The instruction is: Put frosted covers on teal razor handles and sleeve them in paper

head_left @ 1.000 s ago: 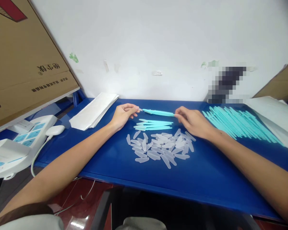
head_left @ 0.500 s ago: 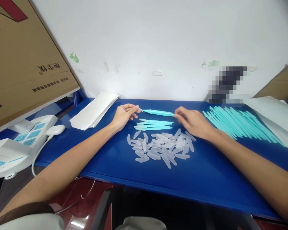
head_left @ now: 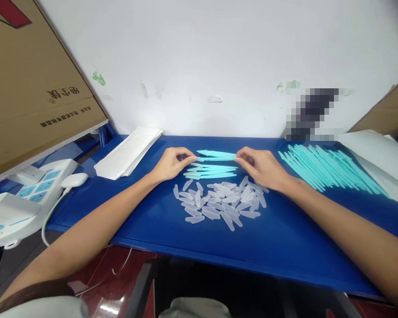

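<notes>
Your left hand [head_left: 171, 164] pinches the tip end of one turquoise eyebrow razor [head_left: 217, 159], your right hand [head_left: 263, 167] its handle end; it spans between them, beyond the loose translucent blade covers [head_left: 223, 201] on the blue table [head_left: 272, 238]. Looks like tip-fitting; can't tell if left fingertips hide a cover. Next move calls for steady, straight alignment.

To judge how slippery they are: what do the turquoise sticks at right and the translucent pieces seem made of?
Turquoise sticks: probably smooth moulded plastic, from even colour and repeated shape. Translucent pieces: likely frosted plastic, given their cloudy look; exact type unclear.
</notes>
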`<state>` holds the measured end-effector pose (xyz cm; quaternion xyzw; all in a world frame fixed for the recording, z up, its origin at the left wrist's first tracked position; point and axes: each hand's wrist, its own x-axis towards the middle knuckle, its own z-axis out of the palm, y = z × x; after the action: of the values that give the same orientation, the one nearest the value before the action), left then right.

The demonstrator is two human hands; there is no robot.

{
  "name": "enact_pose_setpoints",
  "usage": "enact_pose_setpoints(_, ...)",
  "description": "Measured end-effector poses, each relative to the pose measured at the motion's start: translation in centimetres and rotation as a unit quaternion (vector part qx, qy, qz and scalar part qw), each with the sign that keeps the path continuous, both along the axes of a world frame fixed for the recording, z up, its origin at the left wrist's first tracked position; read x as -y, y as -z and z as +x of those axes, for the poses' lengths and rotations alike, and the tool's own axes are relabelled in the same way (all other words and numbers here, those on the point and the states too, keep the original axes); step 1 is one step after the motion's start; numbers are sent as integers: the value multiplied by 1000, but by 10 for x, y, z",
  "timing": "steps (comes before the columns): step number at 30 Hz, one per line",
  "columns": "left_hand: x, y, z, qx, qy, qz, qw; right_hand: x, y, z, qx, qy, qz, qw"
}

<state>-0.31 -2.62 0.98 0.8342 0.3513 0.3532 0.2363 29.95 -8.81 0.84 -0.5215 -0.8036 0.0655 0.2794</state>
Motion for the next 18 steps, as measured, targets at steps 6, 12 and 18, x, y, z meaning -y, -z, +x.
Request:
enact_pose_setpoints(6,-3,-1,-1,-106,42,89,989,-4,-1,4,21,23,6,1000)
enact_pose_setpoints(12,-12,3,-11,-133,31,115,984,-4,-1,7,-2,164,33,986)
enact_pose_setpoints(18,-6,-2,-9,-128,31,137,982,-18,11,18,48,98,12,994)
